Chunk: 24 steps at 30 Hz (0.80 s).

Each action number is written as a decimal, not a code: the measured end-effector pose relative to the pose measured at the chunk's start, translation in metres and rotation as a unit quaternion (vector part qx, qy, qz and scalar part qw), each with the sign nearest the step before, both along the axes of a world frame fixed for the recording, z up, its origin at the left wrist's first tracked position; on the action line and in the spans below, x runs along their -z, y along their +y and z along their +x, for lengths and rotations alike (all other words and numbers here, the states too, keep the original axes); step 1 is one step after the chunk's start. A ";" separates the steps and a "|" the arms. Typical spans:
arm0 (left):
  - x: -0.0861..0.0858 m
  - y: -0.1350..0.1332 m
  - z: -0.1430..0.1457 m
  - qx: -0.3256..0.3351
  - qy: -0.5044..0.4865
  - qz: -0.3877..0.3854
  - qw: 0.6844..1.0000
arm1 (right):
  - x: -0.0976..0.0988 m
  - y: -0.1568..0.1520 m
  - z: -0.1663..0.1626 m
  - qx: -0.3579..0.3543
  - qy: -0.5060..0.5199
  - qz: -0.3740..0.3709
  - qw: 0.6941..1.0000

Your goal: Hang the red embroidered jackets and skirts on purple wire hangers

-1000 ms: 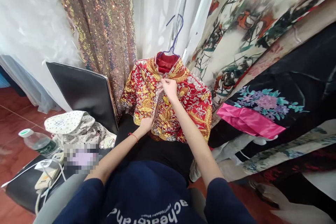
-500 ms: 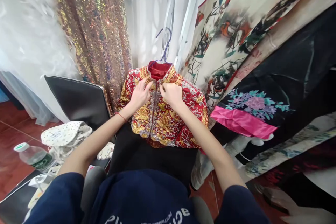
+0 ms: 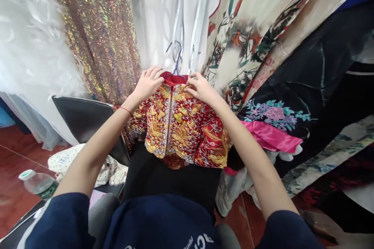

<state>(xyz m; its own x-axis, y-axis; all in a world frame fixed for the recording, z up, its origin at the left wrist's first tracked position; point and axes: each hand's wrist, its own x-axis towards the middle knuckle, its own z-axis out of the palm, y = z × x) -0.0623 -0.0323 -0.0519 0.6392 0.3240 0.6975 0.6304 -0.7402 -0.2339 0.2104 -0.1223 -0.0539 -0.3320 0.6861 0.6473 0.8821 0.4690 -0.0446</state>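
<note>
A red jacket with gold and silver embroidery rests on black cloth over my lap, its front facing me and closed along the middle seam. Inside its red collar sits a purple hanger, hook pointing up. My left hand holds the jacket at the collar and shoulder on the left, thumb by the collar edge. On the other side of the neckline, my right hand pinches the collar between thumb and curled fingers. Some fingertips are hidden against the fabric.
A black chair back stands at left, near a white dotted cloth item and a clear bottle. A sequined gown hangs behind. Floral garments and a black garment with pink trim hang at right.
Both hands have moved from the upper front of the jacket, beside the centre seam, up and outward to the two sides of the collar. The camera view has shifted slightly.
</note>
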 end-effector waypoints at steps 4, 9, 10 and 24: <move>0.015 0.010 0.017 -0.011 -0.152 -0.095 0.984 | 0.015 -0.007 0.006 0.054 0.029 0.022 0.998; 0.046 0.019 0.023 -0.128 -0.164 -0.183 0.961 | 0.056 -0.006 -0.015 0.210 0.014 0.047 0.977; 0.051 0.018 0.023 -0.148 -0.160 -0.161 0.963 | 0.061 -0.004 -0.020 0.231 0.025 0.055 0.971; 0.053 0.001 0.020 -0.241 -0.172 -0.087 0.951 | 0.079 0.028 -0.019 0.258 0.100 0.092 0.957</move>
<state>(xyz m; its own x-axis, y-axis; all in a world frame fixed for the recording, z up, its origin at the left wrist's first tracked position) -0.0419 -0.0315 -0.1052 0.1311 0.6513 0.7474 0.9235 -0.3544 0.1468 0.1918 -0.0939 -0.1333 0.1629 0.5943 0.7876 0.9807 -0.0104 -0.1951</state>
